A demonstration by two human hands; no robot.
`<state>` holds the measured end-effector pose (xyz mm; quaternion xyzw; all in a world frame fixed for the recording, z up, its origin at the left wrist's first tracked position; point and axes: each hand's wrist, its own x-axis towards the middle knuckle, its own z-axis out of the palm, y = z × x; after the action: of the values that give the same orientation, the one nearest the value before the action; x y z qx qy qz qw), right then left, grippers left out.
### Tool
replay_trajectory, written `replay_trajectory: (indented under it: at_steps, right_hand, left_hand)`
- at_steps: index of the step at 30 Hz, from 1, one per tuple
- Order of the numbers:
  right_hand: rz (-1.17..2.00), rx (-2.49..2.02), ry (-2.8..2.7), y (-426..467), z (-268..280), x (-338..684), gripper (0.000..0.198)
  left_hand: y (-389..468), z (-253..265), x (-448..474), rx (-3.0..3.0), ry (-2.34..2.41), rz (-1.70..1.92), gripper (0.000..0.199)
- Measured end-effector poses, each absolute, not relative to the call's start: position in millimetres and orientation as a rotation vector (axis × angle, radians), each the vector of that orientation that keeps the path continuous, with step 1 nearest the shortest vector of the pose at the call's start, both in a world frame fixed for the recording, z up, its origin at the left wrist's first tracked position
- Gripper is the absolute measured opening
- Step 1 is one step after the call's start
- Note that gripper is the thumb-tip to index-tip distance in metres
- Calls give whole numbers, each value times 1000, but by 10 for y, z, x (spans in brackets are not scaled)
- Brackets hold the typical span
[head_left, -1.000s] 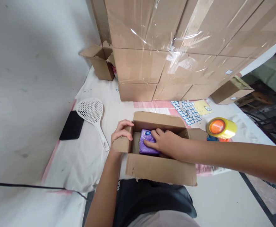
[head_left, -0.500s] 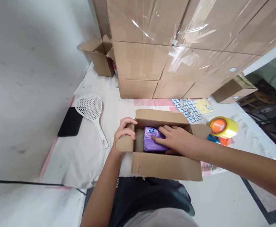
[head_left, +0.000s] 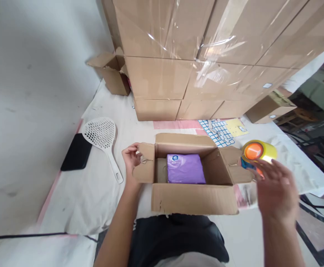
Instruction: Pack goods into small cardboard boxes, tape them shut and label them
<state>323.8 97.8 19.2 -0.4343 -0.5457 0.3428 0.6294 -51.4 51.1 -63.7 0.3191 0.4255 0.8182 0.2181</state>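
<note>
An open cardboard box [head_left: 192,200] lies in front of me with its flaps folded outward. Inside it, toward the left, rests a purple plastic-wrapped pack [head_left: 185,169] with a small blue logo. My left hand [head_left: 131,159] is at the outer edge of the box's left flap [head_left: 144,170], its fingers curled around the edge. My right hand [head_left: 278,185], blurred, is off to the right of the box, beside the right flap [head_left: 232,159]. Its fingers are stretched out and hold nothing. They partly cover the rolls of tape behind them.
A yellow tape roll [head_left: 266,151] stands to the right of the box. Left are a white slotted skimmer [head_left: 101,135] and a black flat object [head_left: 75,154]. Stacked, film-wrapped cartons [head_left: 162,78] stand behind, between two smaller boxes, one open [head_left: 114,79], one right [head_left: 270,107].
My right hand has left the purple pack and moved out of the box to the right. My left hand has shifted from the box's left wall to the outer edge of its flap.
</note>
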Motion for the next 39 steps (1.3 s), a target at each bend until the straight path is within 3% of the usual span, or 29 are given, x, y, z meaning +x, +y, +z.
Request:
replay_trajectory:
  at_steps: [4, 7, 9, 16, 20, 22, 25, 27, 30, 35, 39]
  right_hand:
    - [973, -920, -1175, 849, -255, 3034, 50]
    - [979, -856, -1489, 845, -175, 2824, 60]
    - [951, -826, -1779, 862, -46, 2770, 64]
    - [860, -803, -1898, 896, 80, 2755, 36]
    - [960, -864, -1786, 914, 91, 2676, 29]
    - [1006, -871, -1744, 927, 100, 2636, 28]
    - [1029, -861, -1683, 939, 93, 2591, 25]
    - [1046, -867, -1644, 934, 83, 2568, 26]
    - [1097, -906, -1599, 917, 78, 2541, 25]
    - [1151, -958, -1572, 950, 118, 2520, 20]
    - [1193, -965, -1622, 1041, 200, 2523, 23]
  left_hand:
    - [414, -606, -498, 1059, 1184, 2177, 29]
    - [254, -499, -492, 1308, 1242, 1964, 15]
    - [193, -456, -509, 1463, 1262, 1872, 18]
    - [281, -502, -490, 1449, 1116, 1850, 33]
    - [311, -476, -408, 1270, 1043, 1836, 63]
    - [298, -457, -406, 1271, 1096, 1790, 57]
    - [282, -436, -416, 1348, 1154, 1799, 32]
    - [281, -417, -383, 1348, 1186, 1837, 29]
    - [280, -371, -265, 1211, 1219, 1850, 38]
    - [246, -313, -156, 947, 1116, 1779, 93]
    - [204, -289, -253, 999, 1160, 1704, 95]
